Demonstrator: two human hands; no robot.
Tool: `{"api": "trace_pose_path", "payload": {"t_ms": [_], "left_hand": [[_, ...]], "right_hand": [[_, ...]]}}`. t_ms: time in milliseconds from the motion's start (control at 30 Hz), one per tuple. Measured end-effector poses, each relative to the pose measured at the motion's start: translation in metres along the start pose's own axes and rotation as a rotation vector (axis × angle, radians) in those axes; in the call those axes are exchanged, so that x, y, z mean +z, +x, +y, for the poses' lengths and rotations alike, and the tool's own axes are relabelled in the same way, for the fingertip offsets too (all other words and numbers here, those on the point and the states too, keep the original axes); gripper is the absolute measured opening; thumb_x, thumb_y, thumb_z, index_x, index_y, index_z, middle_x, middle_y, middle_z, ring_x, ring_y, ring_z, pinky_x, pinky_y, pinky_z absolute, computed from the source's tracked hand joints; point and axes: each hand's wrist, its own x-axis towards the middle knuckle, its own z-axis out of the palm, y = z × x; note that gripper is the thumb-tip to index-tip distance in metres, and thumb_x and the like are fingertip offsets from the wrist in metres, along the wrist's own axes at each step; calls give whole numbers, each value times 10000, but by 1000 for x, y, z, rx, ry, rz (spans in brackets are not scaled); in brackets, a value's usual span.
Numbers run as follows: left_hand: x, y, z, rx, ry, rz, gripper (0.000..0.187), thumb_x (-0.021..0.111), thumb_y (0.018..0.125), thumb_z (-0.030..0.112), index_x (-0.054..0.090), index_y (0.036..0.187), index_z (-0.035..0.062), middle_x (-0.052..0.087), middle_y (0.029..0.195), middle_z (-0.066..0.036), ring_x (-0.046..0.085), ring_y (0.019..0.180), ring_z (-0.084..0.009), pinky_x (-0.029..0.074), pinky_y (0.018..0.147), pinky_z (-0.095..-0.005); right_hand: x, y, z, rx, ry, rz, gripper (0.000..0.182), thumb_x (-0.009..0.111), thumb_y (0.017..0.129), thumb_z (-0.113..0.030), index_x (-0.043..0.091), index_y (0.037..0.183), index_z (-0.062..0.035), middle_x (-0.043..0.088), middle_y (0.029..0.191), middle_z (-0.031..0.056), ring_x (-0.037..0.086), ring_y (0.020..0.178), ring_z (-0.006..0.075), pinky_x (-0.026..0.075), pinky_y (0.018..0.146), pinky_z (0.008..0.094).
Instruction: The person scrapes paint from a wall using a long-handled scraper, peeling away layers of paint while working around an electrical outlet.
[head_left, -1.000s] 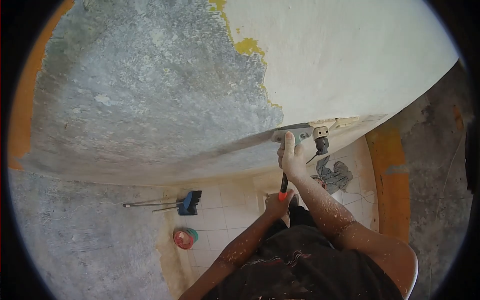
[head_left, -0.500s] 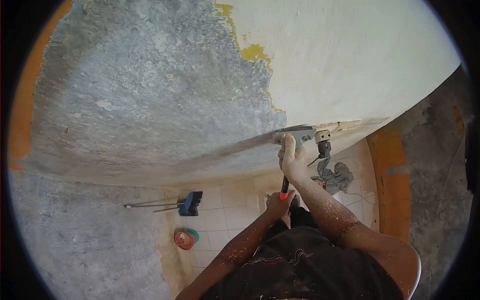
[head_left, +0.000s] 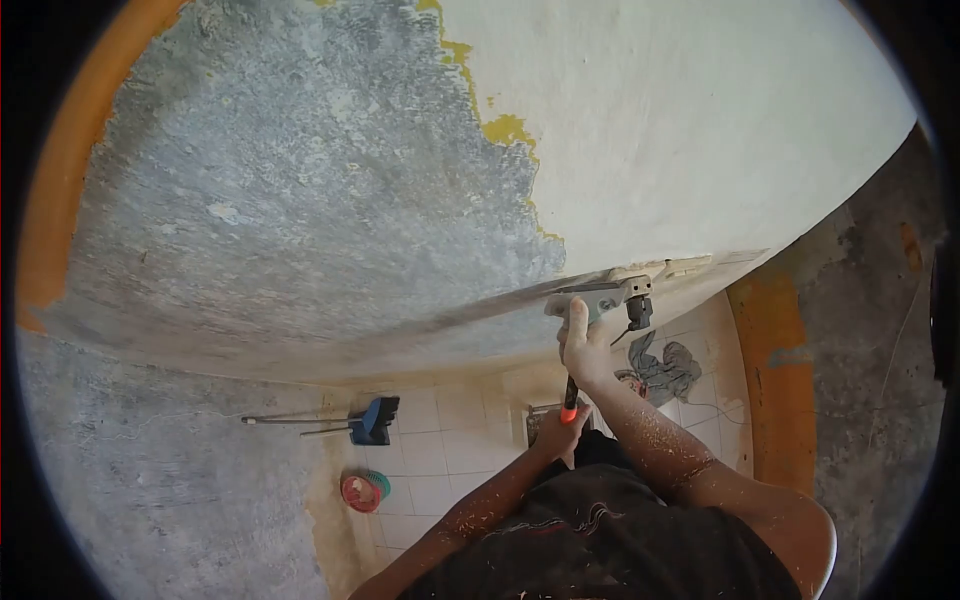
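Observation:
Both my hands are closed around a scraper (head_left: 596,303) with a wide grey head, a dark handle and an orange ring. My right hand (head_left: 585,350) grips it just below the head, thumb lying up against it. Lower down, my left hand (head_left: 560,432) is wrapped round the handle by the orange ring. The head is at the lower part of the wall (head_left: 340,180), beside a socket (head_left: 638,288) with a dark plug (head_left: 638,314) in it. Whether the blade edge touches the wall is hard to see. Pale flakes cover my forearms.
White paint (head_left: 680,130) meets bare grey wall along a ragged yellow-edged line. On the tiled floor are a blue dustpan (head_left: 374,421) with long handles, a pinkish-red bucket (head_left: 360,493) and a grey cloth (head_left: 665,370). A cord runs from the plug.
My hands and the scraper have moved a little down the wall, keeping the same grip. The view has shifted slightly.

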Motion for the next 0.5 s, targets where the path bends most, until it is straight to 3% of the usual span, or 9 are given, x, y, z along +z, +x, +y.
{"api": "trace_pose_path", "payload": {"t_ms": [33,67,133,200,267,300,400,433,500], "left_hand": [[0,0,3,138,32,78,420,563,847,388,559,656,14,531,517,-98,516,487,-224,398,520,-377],[-5,5,5,136,31,75,420,563,847,388,559,656,14,531,517,-98,516,487,-224,398,520,-377],[-32,15,43,-237,51,-47,417,562,843,396,582,676,14,547,531,-106,554,519,-219,409,535,-371],[-36,15,46,-240,-22,-67,438,559,836,424,590,684,14,552,532,-113,588,546,-228,419,542,-374],[-23,6,16,-150,84,-7,453,563,831,426,579,680,-1,542,523,-116,584,536,-228,417,542,-382],[-14,0,1,-148,85,-5,453,563,831,426,579,680,-1,542,523,-116,584,536,-228,417,542,-382],[-4,-6,-20,-106,-5,-11,469,560,833,423,566,686,-23,533,521,-136,584,529,-243,410,520,-386],[-7,0,-17,-66,6,57,461,562,836,409,565,683,-25,531,514,-136,581,518,-232,405,505,-383],[-22,9,0,-67,-40,91,446,568,842,378,560,662,-30,517,494,-117,540,483,-182,391,477,-370]], "right_hand": [[2,3,-15,4,11,-13,453,336,944,-447,535,797,-68,290,511,-75,265,391,32,216,354,209],[2,8,-27,7,10,-12,453,336,944,-447,535,797,-68,290,511,-75,265,391,32,216,354,209],[2,12,-42,162,-17,-37,491,364,941,-404,544,710,-10,431,509,-6,411,447,85,329,426,268],[5,11,-45,181,32,-7,454,360,945,-384,555,768,-14,424,521,-12,392,436,87,320,422,265],[6,2,-28,104,137,-5,463,345,932,-478,509,761,-81,274,491,-82,266,377,37,209,353,215],[5,-1,-9,30,38,-11,476,329,936,-473,533,804,-63,281,487,-78,277,377,36,217,353,218],[9,-7,31,88,-51,23,474,307,946,-453,561,867,-60,289,483,-79,287,376,34,222,352,220],[10,-3,3,-24,7,-58,451,316,951,-424,559,865,-55,304,486,-74,300,378,35,230,353,222],[17,6,-18,104,75,-44,446,340,942,-445,501,757,-73,293,493,-78,278,383,30,218,351,218]]}}
